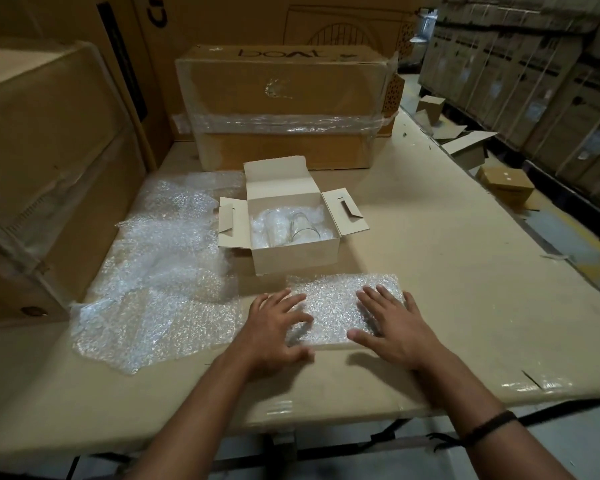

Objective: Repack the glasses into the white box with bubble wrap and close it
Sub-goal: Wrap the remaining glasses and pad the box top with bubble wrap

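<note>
My left hand and right hand, fingers spread and gripping nothing, flatten a bubble wrap sheet near the surface's front edge. The glasses lie in the open white box just behind.

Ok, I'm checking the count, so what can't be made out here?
Head view: how many glasses are in the white box; clear glass blends into inner wrap, near wall hides bases.
Head view: anything under the wrap pad; pad, left hand and right hand cover it.
</note>
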A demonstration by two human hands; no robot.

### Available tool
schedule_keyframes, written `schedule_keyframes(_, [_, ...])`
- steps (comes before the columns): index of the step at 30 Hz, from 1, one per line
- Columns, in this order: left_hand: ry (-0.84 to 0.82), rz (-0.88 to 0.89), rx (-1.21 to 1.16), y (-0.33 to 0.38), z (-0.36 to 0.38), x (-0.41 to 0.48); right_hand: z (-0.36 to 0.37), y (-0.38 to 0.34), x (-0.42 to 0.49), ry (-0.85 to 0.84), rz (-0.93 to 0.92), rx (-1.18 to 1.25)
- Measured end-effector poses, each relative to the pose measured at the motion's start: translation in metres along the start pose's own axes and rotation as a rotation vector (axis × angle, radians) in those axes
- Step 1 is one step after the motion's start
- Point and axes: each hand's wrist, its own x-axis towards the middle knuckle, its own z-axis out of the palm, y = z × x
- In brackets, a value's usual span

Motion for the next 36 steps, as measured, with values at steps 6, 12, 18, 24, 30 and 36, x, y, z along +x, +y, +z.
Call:
schedule_keyframes(6, [0.321, -0.132, -0.285, 0.004, -0.002, 0.014, -0.016, 0.013, -0.005, 0.135, -0.118, 0.144])
schedule_keyframes(12, [0.423, -0.384, -0.423, 0.018, -0.011, 0.034, -0.026, 0.009, 0.002, 0.292, 0.031, 0.428])
schedule_keyframes(18, [0.307, -0.424, -0.119, 0.01, 0.005, 0.049, -0.011, 0.004, 0.024, 0.409, 0.103, 0.167])
schedule_keyframes(24, [0.219, -0.102, 0.035, 0.009, 0.004, 0.028, 0.004, 0.017, 0.034, 0.433, 0.085, 0.101])
schedule_keyframes(30, [-0.031, -0.195, 0.171, 0.016, 0.006, 0.029, -0.003, 0.02, 0.031, 0.422, 0.056, 0.074])
schedule_keyframes(36, [0.087, -0.226, 0.165, 0.017, 0.009, 0.036, -0.011, 0.026, 0.027, 0.119, -0.088, -0.116])
